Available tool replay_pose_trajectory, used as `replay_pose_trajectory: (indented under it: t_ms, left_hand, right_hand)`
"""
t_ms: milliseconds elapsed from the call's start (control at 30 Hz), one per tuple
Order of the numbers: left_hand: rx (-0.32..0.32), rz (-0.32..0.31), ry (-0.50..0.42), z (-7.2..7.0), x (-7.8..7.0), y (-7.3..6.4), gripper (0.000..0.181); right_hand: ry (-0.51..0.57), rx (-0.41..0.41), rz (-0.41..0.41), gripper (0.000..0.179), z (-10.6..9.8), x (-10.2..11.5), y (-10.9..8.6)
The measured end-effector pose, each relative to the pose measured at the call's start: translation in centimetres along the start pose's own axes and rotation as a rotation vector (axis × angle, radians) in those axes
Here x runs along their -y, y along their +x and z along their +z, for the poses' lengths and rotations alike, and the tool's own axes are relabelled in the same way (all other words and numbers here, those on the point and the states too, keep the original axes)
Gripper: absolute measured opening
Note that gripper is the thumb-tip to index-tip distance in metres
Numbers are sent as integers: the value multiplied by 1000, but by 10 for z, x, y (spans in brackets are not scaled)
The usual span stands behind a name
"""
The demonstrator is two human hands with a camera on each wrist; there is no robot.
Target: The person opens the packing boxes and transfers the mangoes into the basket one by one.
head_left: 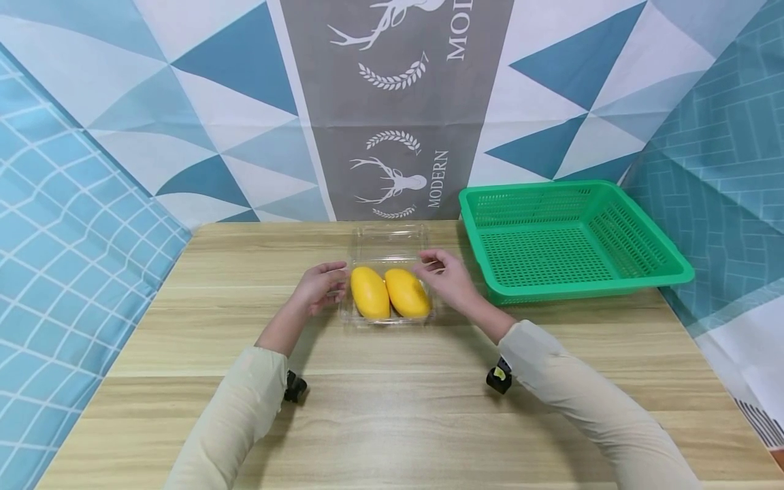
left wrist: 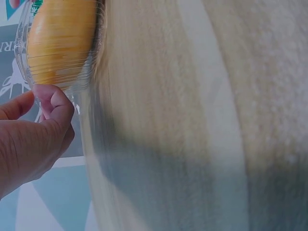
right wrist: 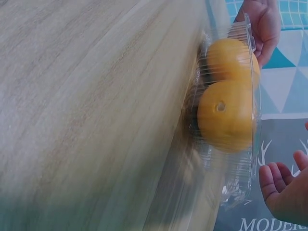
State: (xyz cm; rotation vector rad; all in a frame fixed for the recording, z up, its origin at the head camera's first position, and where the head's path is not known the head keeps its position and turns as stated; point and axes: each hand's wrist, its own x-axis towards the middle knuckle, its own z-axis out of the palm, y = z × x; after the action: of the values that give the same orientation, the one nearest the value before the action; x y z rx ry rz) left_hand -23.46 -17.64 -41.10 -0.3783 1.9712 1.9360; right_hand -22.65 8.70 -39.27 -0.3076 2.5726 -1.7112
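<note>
On the wooden surface (head_left: 392, 395), two yellow mangoes (head_left: 370, 294) sit in a clear box (head_left: 392, 260). Left grip (head_left: 321, 286) and right grip (head_left: 447, 275) flank it, fingers loosely parted.

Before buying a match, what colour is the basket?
The basket is green, clearest in the head view.

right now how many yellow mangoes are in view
2. In the head view, one smooth yellow oval mango lies left inside the clear plastic box; the other yellow mango lies right beside it. None seem hidden.
</note>
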Motion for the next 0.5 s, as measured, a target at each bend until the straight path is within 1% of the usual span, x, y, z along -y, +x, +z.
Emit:
replay_pose_trajectory:
  t_ms: [67,267,500]
  left_hand:
    - [3,5,-1,0,0,0,47]
    - [1,4,-8,-1,2,2,47]
    - [3,3,-23,-1,2,2,48]
  right_hand:
    - [-4,9,3,39,2,1,0]
    - [-65,41,16,42,6,2,-1]
    - [-125,79,22,44,11,3,-3]
